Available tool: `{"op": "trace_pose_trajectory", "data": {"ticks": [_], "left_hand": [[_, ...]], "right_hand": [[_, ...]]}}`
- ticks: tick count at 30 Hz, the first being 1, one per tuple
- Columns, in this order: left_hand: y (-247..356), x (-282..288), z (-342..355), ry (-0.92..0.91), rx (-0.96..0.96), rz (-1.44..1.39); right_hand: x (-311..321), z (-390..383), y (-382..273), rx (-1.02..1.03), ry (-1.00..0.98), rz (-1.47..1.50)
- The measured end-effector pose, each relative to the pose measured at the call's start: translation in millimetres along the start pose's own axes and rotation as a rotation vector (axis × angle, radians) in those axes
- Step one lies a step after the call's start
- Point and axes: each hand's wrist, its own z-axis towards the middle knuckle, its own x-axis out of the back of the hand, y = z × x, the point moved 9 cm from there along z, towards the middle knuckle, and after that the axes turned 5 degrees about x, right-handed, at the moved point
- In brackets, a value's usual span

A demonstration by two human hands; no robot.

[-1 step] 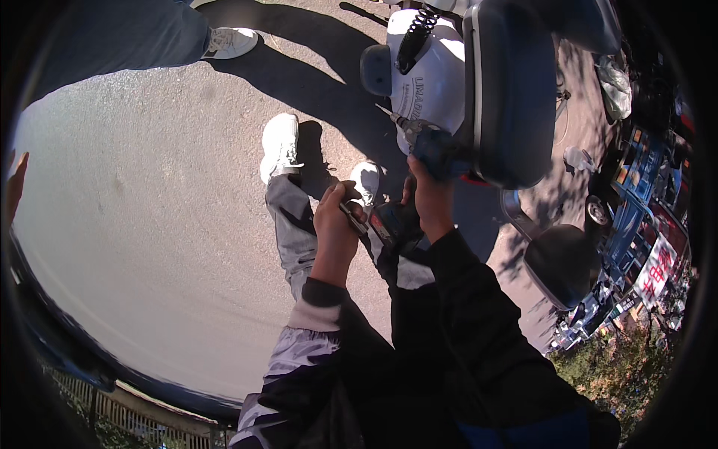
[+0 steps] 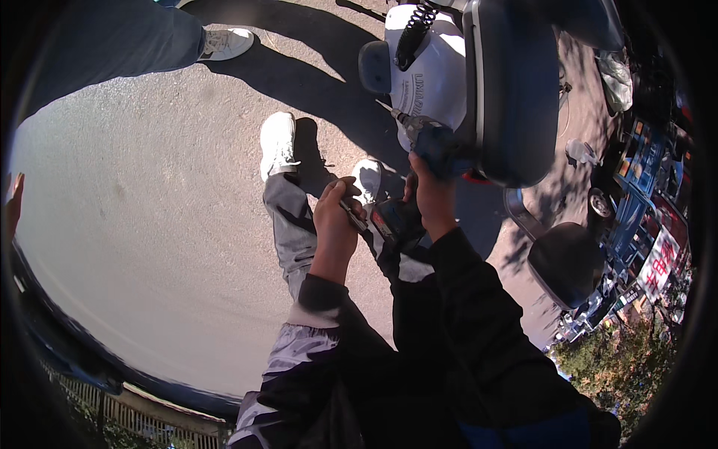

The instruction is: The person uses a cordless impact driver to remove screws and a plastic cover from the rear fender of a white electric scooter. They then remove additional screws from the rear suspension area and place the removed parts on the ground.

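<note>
My right hand (image 2: 434,196) is wrapped round the grip of a dark blue cordless drill (image 2: 440,150). The drill's slim bit points up and to the left, over the white rear body of a scooter (image 2: 430,78). Below the grip sits the drill's dark battery block (image 2: 399,223), close to my left hand. Closed fingers of my left hand (image 2: 334,233) hold a short metal rod (image 2: 354,215), whose kind I cannot make out. The scooter's black seat or box (image 2: 516,97) lies just right of the drill.
Another person's leg and shoe (image 2: 226,43) are at the upper left, and part of a hand (image 2: 14,203) shows at the left rim. A dark rounded panel (image 2: 566,263) stands at the right. Beyond it are a blue frame (image 2: 634,176) and a white sign (image 2: 660,262).
</note>
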Motion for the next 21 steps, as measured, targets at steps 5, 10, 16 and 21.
{"op": "trace_pose_trajectory", "data": {"ticks": [5, 10, 16, 21], "left_hand": [[46.5, -4.5, 25.0, -0.01, 0.063, 0.224], [117.0, -17.5, 40.1, 0.054, 0.158, 0.661], [193.3, -86.5, 90.3, 0.015, -0.182, 1.268], [202.5, -169.9, 173.2, -0.252, -0.574, 1.777]], "right_hand": [[-11.2, 6.6, 10.5, -0.012, 0.065, 0.033], [-31.9, 6.5, 47.2, 0.024, 0.149, -0.019], [-62.8, -10.8, 42.6, 0.395, 0.221, -0.18], [-80.1, 18.2, 101.6, -0.044, 0.223, -0.081]]}}
